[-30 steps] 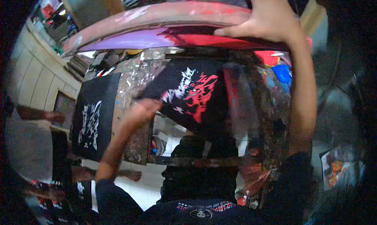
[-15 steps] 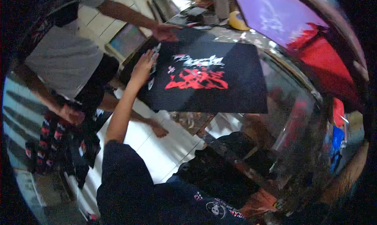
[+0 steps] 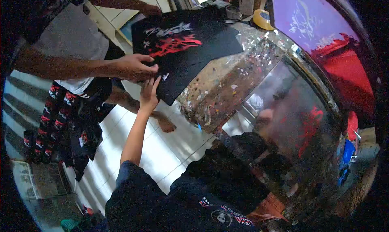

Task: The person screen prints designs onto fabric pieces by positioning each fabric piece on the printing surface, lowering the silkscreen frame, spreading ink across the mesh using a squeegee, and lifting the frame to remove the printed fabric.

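Observation:
A black piece of fabric (image 3: 184, 60) with a white and red print hangs over the left end of a paint-stained board (image 3: 221, 84). A co-worker's near hand (image 3: 135, 67) grips its edge, and the far hand (image 3: 150, 10) is at its upper corner. My left hand (image 3: 150, 95) is at the fabric's lower left edge, just below the co-worker's near hand, its fingers stretched out against the cloth. A small white mark shows on the fabric by my fingertips. My right hand is out of view; only part of a forearm (image 3: 360, 195) shows at the right edge.
A raised printing screen (image 3: 302, 19), purple with red ink, tilts at the upper right. Beside it sits a roll of tape (image 3: 263, 19). A glossy red-smeared panel (image 3: 291, 110) lies nearer me. Dark printed pieces (image 3: 52, 122) hang at the left, by the co-worker.
The fabric, earlier flat on the board, has shifted left and lifted, baring the stained surface. The co-worker's near hand has come up to its edge. My left hand has moved lower in view.

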`<state>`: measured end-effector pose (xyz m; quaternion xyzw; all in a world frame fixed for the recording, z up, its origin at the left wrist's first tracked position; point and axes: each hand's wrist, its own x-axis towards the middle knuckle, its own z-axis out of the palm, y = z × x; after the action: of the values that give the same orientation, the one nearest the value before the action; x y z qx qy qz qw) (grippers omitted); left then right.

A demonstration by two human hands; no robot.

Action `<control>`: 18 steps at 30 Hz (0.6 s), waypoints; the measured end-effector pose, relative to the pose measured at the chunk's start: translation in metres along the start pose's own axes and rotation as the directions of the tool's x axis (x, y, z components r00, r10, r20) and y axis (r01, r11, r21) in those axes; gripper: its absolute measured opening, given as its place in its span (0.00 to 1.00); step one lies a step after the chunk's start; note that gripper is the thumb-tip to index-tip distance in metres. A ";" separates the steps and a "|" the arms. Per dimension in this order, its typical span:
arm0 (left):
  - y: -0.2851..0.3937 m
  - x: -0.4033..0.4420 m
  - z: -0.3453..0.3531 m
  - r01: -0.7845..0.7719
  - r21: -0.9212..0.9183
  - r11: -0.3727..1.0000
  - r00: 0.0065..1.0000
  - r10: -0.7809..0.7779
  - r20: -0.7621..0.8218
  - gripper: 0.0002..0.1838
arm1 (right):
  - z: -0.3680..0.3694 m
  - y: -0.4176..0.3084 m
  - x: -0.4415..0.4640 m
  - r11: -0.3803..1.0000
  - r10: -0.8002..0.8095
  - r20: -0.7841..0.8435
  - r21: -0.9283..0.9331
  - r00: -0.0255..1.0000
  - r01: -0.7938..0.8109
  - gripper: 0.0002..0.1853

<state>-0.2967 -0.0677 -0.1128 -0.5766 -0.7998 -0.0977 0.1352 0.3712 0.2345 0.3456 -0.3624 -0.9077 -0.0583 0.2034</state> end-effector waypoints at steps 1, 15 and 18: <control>0.002 0.006 -0.002 -0.108 -0.038 0.993 0.989 0.103 -0.101 0.38 | 0.003 -0.014 -0.003 0.998 0.034 -0.019 0.050 0.999 -0.033 0.39; 0.198 -0.005 -0.034 -0.367 -0.368 0.854 0.856 0.465 0.225 0.42 | 0.010 0.164 -0.019 0.901 0.296 -0.196 -0.266 0.935 -0.341 0.51; 0.241 -0.016 -0.035 -0.454 -0.327 0.829 0.788 0.545 0.287 0.48 | 0.015 0.136 -0.023 0.874 0.332 -0.227 -0.289 0.915 -0.389 0.53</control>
<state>-0.0597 -0.0169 -0.0855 -0.7883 -0.6100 -0.0443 -0.0670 0.4744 0.3232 0.3173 -0.5482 -0.7805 -0.2003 0.2241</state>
